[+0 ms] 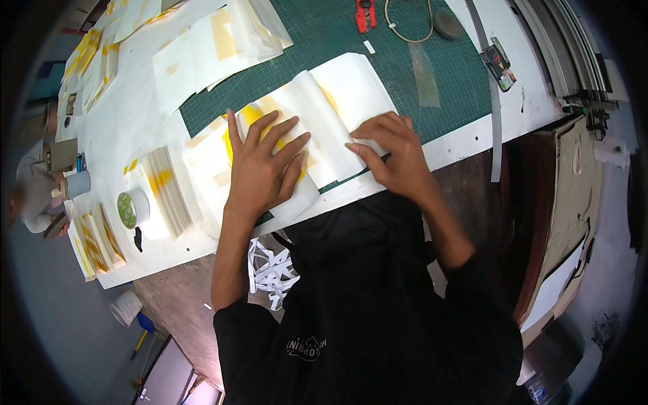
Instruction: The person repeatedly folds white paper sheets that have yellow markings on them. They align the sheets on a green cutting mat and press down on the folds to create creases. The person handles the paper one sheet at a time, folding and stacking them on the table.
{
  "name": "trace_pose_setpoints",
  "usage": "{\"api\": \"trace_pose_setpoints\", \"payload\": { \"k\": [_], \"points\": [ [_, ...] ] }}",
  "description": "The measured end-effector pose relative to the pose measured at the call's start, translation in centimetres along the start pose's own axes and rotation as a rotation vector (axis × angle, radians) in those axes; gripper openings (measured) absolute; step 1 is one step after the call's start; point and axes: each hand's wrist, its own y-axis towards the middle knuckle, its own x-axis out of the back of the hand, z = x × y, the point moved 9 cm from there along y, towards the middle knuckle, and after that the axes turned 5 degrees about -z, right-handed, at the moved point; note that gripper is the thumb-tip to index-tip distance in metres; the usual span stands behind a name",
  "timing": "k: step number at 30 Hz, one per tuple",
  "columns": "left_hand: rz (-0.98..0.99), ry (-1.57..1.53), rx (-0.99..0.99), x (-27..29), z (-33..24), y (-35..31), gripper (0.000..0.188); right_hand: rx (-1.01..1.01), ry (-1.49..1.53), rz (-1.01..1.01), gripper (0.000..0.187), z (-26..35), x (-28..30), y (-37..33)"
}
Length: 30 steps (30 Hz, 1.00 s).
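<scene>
My left hand (263, 162) lies palm down with its fingers spread on a white sheet with yellow print (219, 172). My right hand (393, 152) has its thumb and index finger closed at the near edge of a white paper sheet (320, 125), which bends up into a soft ridge between my hands. Beyond the ridge, the paper's flat white part (354, 81) reaches over a green cutting mat (455, 101). What lies under my left palm is hidden.
Left of my hands are a stack of printed sheets (165, 185) and a tape roll (133, 208). More sheets (223, 47) lie at the back. A red cutter (365, 15), a dark round object (447, 24) and a grey strip (496, 135) are on the right. Paper strips (271, 273) lie below the table.
</scene>
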Motion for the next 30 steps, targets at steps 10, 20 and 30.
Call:
{"api": "trace_pose_setpoints", "payload": {
  "k": [10, 20, 30],
  "points": [
    [-0.043, 0.056, 0.151, 0.1, -1.2, 1.2, 0.055, -0.17, -0.111, 0.32, 0.039, -1.9, -2.0, 2.4],
    [-0.021, 0.097, 0.152, -0.8, -1.4, 1.2, 0.07, -0.115, -0.051, 0.391, 0.045, -2.0, -1.8, 2.8],
    [-0.017, 0.103, 0.182, -0.9, -1.4, 1.5, 0.073, -0.129, -0.05, 0.464, 0.04, -1.8, -1.8, 2.9]
  ]
}}
